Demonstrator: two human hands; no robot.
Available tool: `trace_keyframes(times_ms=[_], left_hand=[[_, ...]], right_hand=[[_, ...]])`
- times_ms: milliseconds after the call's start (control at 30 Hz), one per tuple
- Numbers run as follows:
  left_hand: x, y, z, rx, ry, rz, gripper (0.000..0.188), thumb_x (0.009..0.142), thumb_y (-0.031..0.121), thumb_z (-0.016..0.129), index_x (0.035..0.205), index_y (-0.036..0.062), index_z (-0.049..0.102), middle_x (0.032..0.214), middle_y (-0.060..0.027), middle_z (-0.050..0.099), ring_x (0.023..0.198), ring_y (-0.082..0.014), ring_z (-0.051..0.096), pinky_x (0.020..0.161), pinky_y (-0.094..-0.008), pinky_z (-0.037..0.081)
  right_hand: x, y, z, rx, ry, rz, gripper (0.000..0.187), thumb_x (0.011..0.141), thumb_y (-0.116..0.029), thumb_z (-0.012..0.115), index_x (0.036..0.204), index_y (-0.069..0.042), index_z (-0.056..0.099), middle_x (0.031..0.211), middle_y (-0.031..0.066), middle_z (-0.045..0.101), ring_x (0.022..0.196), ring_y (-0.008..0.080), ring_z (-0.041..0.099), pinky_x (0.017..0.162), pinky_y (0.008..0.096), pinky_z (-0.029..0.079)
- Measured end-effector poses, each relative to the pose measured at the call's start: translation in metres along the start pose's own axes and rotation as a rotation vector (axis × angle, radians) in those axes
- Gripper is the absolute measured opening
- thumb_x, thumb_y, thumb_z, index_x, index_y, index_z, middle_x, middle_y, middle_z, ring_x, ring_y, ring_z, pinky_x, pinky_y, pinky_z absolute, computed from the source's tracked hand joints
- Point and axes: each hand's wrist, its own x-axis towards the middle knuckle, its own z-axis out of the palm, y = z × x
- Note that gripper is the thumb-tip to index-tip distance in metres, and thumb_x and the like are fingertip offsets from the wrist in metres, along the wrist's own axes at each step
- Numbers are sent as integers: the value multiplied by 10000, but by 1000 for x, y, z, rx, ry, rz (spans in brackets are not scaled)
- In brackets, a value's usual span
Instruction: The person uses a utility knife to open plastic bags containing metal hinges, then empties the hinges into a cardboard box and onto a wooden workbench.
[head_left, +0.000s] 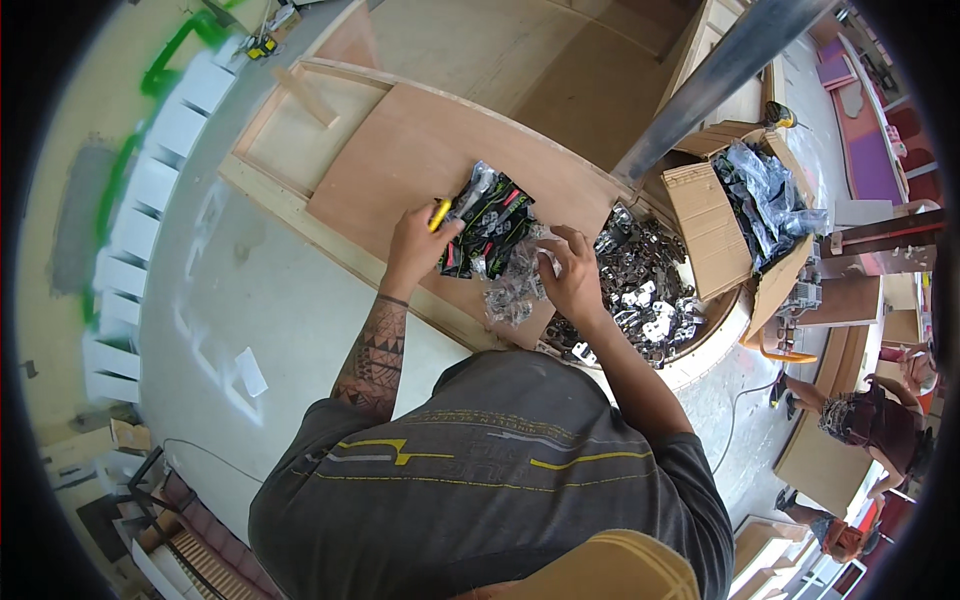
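My left hand (420, 243) is closed round a slim yellow tool (440, 215) that looks like a utility knife; its blade cannot be made out. Beside that hand, black plastic packets (503, 210) with green and pink print lie on a brown wooden panel (400, 165). Against them rests crumpled clear plastic packaging (515, 285). My right hand (572, 275) has its fingers curled at the edge of this clear plastic, thumb and fingertips closed on it. To the right of the right hand, a heap of shiny metal hinges (645, 290) fills a curved wooden compartment.
A cardboard box (710, 230) stuffed with plastic packets stands beyond the hinges. A grey metal post (710, 95) slants across the far right. A yellow power tool (780, 115) sits behind the box. Other people (870, 430) are at work at the far right.
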Motion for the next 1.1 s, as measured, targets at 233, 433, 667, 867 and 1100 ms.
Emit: trace_keyframes(times_ms=[233,433,667,867,1100], left_hand=[[19,13,10,345,-197,160,470,864,352,804,1127,-21,692,1171,-232,673,1097,-407,659,933,-493,543],[32,5,8,332,-99,266,328,927,296,739,1015,-14,676,1058,-235,696,1071,-431,642,928,-515,524],[69,13,31,409,-181,299,461,886,443,757,1026,6,711,1079,-201,725,1067,-379,687,935,-506,538],[69,14,35,385,-177,204,397,889,366,711,1024,-7,730,1060,-230,741,1025,-400,715,917,-512,559],[39,43,-1,-95,-13,319,342,909,316,711,964,-22,697,846,-230,719,845,-424,718,757,-500,564]], right_hand=[[-8,-4,-17,145,101,183,123,888,-62,732,1001,-13,737,1080,191,699,1023,388,677,906,458,551],[-27,-14,-29,182,82,234,81,907,-30,716,974,12,736,966,188,720,893,374,716,787,428,565],[-32,-30,-19,189,10,218,86,923,-51,711,959,24,729,915,184,729,849,342,731,764,409,569],[-40,-40,-28,234,-46,255,107,945,-76,703,978,21,735,892,177,727,782,309,717,732,384,561],[-46,-30,-43,554,76,562,201,997,-139,697,1117,22,713,961,126,755,876,214,734,851,344,573]])
